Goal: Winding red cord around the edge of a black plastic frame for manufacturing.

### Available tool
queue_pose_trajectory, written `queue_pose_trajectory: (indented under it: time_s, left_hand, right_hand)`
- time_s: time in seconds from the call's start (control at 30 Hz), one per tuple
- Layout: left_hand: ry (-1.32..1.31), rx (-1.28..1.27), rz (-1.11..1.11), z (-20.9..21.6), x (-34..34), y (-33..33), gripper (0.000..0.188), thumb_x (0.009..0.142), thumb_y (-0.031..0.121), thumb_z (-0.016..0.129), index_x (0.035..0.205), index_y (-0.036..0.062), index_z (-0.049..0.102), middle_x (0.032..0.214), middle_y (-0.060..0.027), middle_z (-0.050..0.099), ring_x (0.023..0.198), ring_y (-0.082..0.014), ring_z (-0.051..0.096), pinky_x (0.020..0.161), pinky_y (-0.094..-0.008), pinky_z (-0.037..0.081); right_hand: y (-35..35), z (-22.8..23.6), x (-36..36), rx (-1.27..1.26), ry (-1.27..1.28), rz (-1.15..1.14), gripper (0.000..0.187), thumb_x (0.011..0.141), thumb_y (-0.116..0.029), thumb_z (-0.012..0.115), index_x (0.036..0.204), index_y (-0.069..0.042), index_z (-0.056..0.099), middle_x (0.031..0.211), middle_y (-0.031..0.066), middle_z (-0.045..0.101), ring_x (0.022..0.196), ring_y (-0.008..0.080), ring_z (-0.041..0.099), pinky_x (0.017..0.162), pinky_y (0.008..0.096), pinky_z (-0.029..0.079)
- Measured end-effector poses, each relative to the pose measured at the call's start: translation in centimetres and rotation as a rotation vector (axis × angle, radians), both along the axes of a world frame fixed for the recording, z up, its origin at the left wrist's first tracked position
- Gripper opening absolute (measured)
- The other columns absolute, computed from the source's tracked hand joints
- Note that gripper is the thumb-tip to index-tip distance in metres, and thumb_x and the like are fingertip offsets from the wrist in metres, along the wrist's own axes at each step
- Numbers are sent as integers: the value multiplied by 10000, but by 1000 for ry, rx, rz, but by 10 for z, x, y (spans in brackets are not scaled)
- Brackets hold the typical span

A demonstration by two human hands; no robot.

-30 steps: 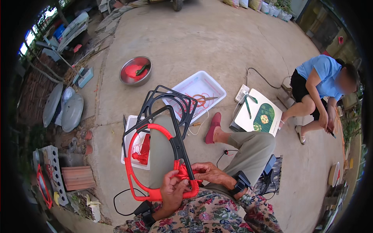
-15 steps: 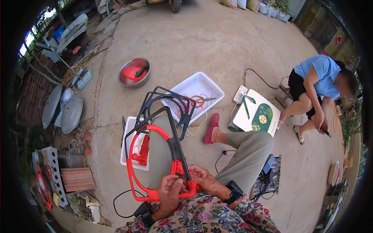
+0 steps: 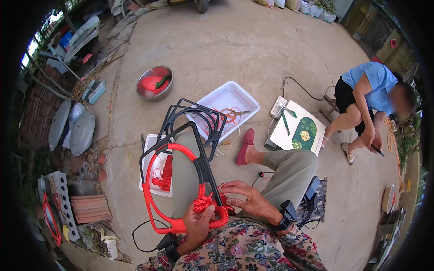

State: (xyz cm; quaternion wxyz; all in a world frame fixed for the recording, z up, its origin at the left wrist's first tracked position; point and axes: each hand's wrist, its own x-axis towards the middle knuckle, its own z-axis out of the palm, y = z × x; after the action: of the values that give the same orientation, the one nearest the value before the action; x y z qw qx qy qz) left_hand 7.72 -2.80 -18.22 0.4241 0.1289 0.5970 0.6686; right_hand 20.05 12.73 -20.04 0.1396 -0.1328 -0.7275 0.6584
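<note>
red cord (image 3: 204,203), gathered in a loose bunch, is pinched between the thumb and fingers of the left hand (image 3: 197,223), close in front of the person's floral shirt (image 3: 239,246). just across a black bar from it, the right hand (image 3: 248,198) has its fingers stretched out beside more red strands; whether the fingertips are closed on any of them, i cannot tell. a dark band (image 3: 285,221) circles the right wrist.

the bunch sits at the near corner of a black frame (image 3: 207,170), whose curved inner ring (image 3: 184,149) is partly wrapped in red. the grey-green left trouser leg (image 3: 183,180) shows through that ring. beyond the knee are more black frames (image 3: 217,140), overlapping the near edge of a white tray (image 3: 246,92) that holds red threads and a pair of scissors (image 3: 233,114). left of the knee, a smaller white tray (image 3: 158,190) holds a red bundle (image 3: 165,175).

farther out, a metal bowl (image 3: 162,95) stands on the concrete floor (image 3: 226,45). to the right are a pale board (image 3: 281,128) with a green picture and, past it, a seated co-worker in a light blue top (image 3: 370,83), holding something dark (image 3: 377,150).
</note>
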Motion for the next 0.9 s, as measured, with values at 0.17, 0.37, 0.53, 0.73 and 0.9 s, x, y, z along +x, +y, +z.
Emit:
queue_pose_trajectory:
  time_s: [0.17, 0.37, 0.53, 0.73, 0.9]
  left_hand:
    - [85, 9, 72, 2, 0, 0, 196, 905, 151, 603, 1002, 13, 504, 701, -38, 589, 561, -100, 564, 519, -230, 483]
    - [113, 0, 58, 6, 0, 2, 213, 907, 113, 598, 1038, -8, 481, 787, -42, 578, 573, -89, 542, 529, -220, 468]
    - [118, 37, 79, 1, 2, 3, 235, 923, 179, 581, 1046, 7, 477, 734, -50, 586, 557, -106, 569, 509, -225, 471]
    - [58, 49, -16, -1, -5, 1, 285, 943, 172, 544, 1142, -11, 453, 816, -60, 592, 608, -104, 579, 547, -220, 485]
    - [0, 157, 33, 2, -4, 7, 338, 954, 148, 515, 1219, -31, 404, 949, -89, 595, 734, -117, 601, 628, -229, 515]
  right_hand:
    - [16, 45, 23, 18, -278, -207, 190, 865, -125, 644, 1041, -52, 654, 937, 80, 630, 835, 159, 588, 734, 271, 458]
    - [-22, 35, 15, -206, -332, 81, 240, 934, -119, 541, 1145, -44, 626, 812, 21, 649, 745, 48, 542, 656, 211, 441]
    - [-24, 34, -8, -449, -165, -337, 297, 940, -132, 546, 1213, -17, 578, 829, -30, 555, 719, 43, 469, 647, 193, 416]
    - [4, 55, -33, 211, 46, 23, 403, 840, -224, 673, 1195, -49, 598, 889, 40, 560, 825, 160, 521, 678, 278, 397]
    - [-1, 64, -46, 728, -79, 77, 355, 675, -175, 708, 990, -43, 610, 946, 75, 553, 946, 263, 486, 789, 372, 366]
